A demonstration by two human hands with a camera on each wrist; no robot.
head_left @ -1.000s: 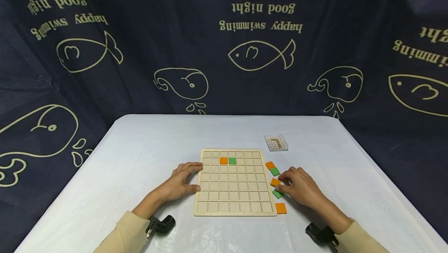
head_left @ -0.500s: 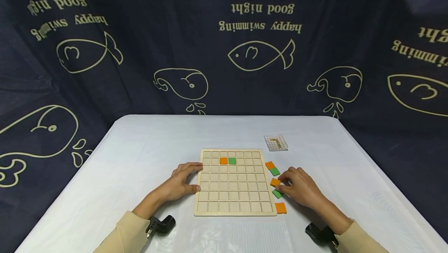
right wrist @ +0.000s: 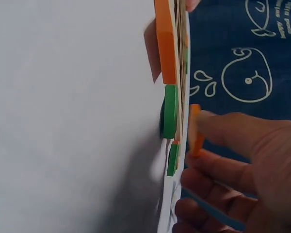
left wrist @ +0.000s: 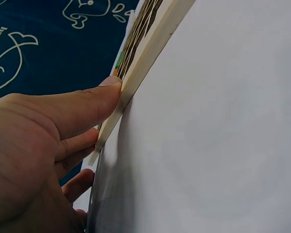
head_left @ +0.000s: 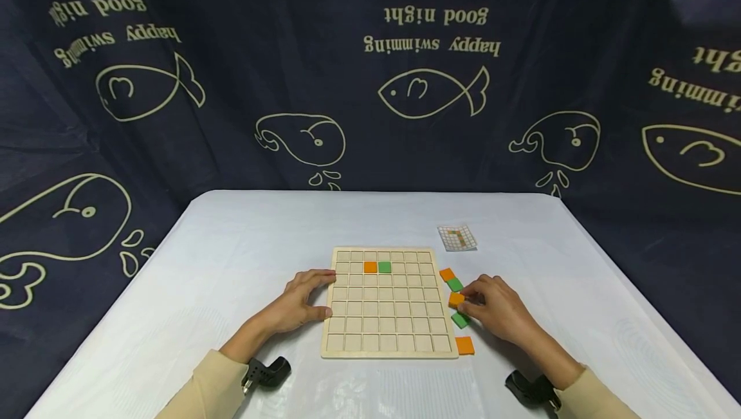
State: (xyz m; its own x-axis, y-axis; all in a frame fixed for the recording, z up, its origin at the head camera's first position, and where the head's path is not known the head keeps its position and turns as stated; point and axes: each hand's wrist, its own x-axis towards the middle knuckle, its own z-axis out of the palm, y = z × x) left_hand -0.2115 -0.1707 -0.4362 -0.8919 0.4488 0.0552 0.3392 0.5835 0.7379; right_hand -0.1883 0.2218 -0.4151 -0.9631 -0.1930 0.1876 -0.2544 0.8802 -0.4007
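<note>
- A dark navy cloth (head_left: 370, 161) is hanging behind the table and filling the background, wrinkling at the left.
- Pale lettering (head_left: 434, 29) is running across it upside down, reading "good night" and "happy swimming".
- Outlined fish (head_left: 434, 92) are spreading along the cloth, the rightmost running out of the head view.
- Outlined whales (head_left: 301, 139) are appearing lower down, with small drops beside them.
- A table (head_left: 272, 226) is standing before the cloth, wearing a smooth white cover and showing rounded far corners.
- Light is falling softly over the tabletop, and a faint sheen is brightening the cloth's upper right.
</note>
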